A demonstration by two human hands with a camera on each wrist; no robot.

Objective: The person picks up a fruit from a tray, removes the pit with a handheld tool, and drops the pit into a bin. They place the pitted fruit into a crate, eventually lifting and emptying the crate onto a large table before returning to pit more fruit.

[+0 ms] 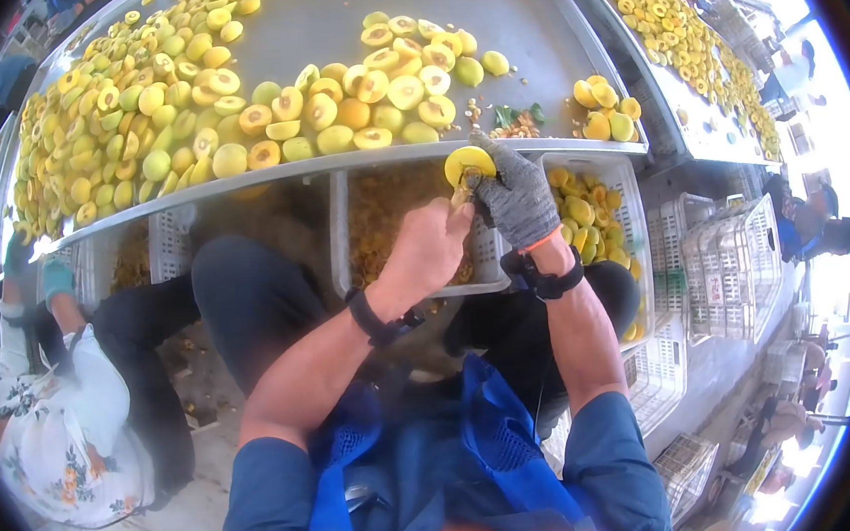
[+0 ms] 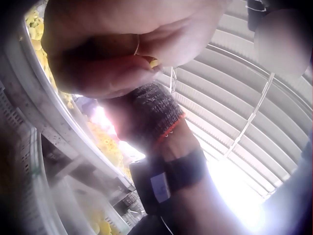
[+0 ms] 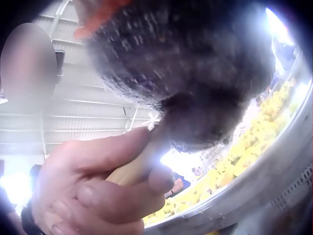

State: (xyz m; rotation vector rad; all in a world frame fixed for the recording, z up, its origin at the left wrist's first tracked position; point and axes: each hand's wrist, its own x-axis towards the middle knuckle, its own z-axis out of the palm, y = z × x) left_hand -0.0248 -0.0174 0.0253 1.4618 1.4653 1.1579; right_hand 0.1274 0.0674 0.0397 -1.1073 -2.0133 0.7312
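My bare left hand [image 1: 422,253] curls round the pale handle [image 3: 131,170] of a small tool, which shows best in the right wrist view. Its working end is hidden against the fruit and glove. Across from it, my right hand [image 1: 522,200], in a grey knitted glove with an orange cuff, holds a yellow peach half [image 1: 467,165]. Both hands meet just over the front edge of a metal table [image 1: 317,34]. Behind them on the table lie halved peaches [image 1: 333,108], many with brown pits showing. Little of the fruit shows in the wrist views.
Below the table edge, a crate [image 1: 341,234] of brownish scraps sits between my knees. Another crate with peach halves [image 1: 586,215] stands to its right. Stacked white crates [image 1: 735,266] are farther right. A second table [image 1: 679,126] holds more fruit. Another person [image 1: 68,423] sits at left.
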